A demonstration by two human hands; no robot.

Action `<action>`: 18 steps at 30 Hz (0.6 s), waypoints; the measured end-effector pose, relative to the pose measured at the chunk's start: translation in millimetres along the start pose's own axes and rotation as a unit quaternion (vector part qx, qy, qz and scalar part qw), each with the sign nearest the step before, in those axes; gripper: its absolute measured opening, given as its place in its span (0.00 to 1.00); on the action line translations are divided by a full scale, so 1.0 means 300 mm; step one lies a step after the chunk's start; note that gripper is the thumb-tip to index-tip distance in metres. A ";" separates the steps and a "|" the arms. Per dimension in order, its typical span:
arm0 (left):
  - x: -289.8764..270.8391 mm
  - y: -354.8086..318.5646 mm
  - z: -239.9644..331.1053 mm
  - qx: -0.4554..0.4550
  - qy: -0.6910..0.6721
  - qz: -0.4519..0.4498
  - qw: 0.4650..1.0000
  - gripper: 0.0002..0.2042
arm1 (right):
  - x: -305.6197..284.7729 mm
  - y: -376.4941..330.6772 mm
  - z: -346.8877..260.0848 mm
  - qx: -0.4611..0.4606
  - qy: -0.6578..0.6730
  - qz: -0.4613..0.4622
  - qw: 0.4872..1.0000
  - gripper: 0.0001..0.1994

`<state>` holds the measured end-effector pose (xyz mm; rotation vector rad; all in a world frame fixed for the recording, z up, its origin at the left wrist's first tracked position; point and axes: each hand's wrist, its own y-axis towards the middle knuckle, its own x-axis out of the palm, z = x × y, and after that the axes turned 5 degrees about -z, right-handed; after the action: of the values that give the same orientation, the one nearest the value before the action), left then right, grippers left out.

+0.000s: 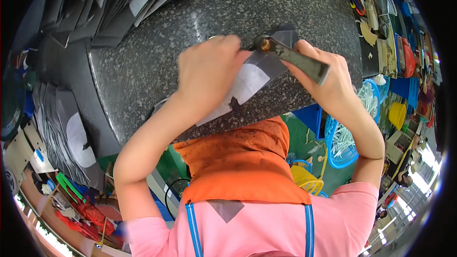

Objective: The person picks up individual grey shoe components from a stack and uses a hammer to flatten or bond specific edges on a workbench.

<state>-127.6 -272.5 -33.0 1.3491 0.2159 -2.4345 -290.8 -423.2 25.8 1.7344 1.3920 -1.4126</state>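
My left hand (209, 69) is closed at the edge of a dark grey sheet piece (271, 64) with a white patch, pressing it against the speckled stone worktop (157, 62). Its fingertips are partly hidden. At the piece's right side, my right hand (331, 69) is closed around a hammer. The worn metal hammer head (300, 59) lies across the fingers above the piece, with a bit of wood showing in its eye; most of the handle is hidden. A further pale part (214, 114) juts out below my left wrist.
Stacked dark grey pieces (114, 0) with white patches cover the worktop's far left. More such pieces (66, 128) lie in a bundle at left. Right of the worktop stands a blue basket (342, 138) of pale strips. A yellow basket (304, 178) is on the green floor.
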 end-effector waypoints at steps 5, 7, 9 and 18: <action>-0.006 -0.090 -0.038 0.142 -0.001 0.016 0.990 0.09 | 0.016 -0.014 0.038 -0.023 0.040 -0.006 0.999 0.08; -0.012 -0.102 -0.010 0.174 0.034 0.019 0.984 0.13 | -0.005 0.000 0.022 -0.021 0.037 -0.018 0.999 0.09; -0.014 -0.105 0.011 0.162 0.128 -0.030 0.978 0.14 | -0.031 0.005 0.000 -0.066 0.024 0.019 0.997 0.08; -0.030 -0.115 -0.013 0.178 0.062 0.000 0.982 0.06 | 0.034 0.011 0.006 -0.096 0.048 -0.008 0.994 0.08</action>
<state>-132.9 -237.3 -28.7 1.6492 -0.2025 -2.4716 -289.2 -421.7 15.2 1.6877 1.5412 -1.1739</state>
